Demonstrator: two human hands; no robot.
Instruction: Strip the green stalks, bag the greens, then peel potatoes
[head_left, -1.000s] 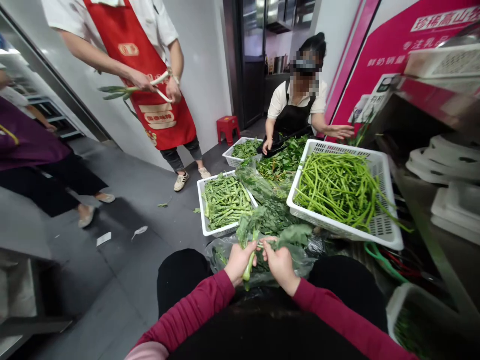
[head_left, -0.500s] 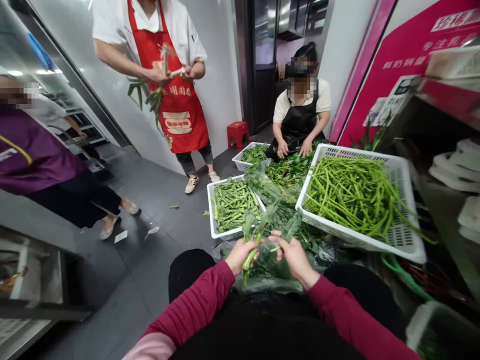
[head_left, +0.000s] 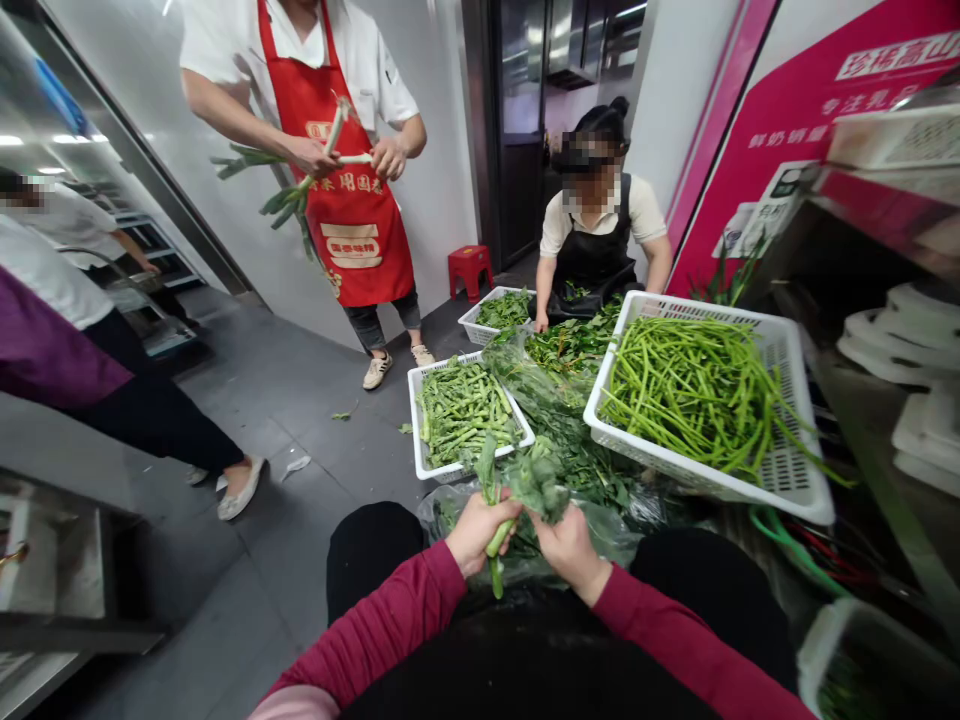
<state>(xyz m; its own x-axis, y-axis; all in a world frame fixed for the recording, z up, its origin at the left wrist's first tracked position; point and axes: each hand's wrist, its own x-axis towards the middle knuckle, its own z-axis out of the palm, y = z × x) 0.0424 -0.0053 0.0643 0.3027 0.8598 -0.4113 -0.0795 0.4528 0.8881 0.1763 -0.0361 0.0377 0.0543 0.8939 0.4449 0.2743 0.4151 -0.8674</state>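
My left hand (head_left: 478, 530) is closed round a thick green leafy vegetable stalk (head_left: 498, 542), its cut end pointing down toward my lap. Beside it, my right hand (head_left: 571, 548) has its fingers drawn in at the base of a broad leaf (head_left: 538, 482). Its fingertips are partly hidden. Under both hands lies a clear plastic bag (head_left: 607, 530) with dark green leaves. Just beyond stands a white basket (head_left: 417, 425) of trimmed stalks (head_left: 466, 410). To the right, a larger white basket (head_left: 814, 480) holds long thin green stems (head_left: 690, 395).
Across the leafy pile (head_left: 577, 345) a co-worker in a black apron (head_left: 592, 255) sits low. Another in a red apron (head_left: 352, 230) stands holding leeks or large scallions. A person in purple (head_left: 60, 350) is at left. A red stool (head_left: 471, 272) and metal shelving (head_left: 885, 430) flank the space.
My right hand has moved in closer to the left, and its fingers have closed at the leaf. The seated co-worker's hands have moved apart. The person in purple has shifted left.
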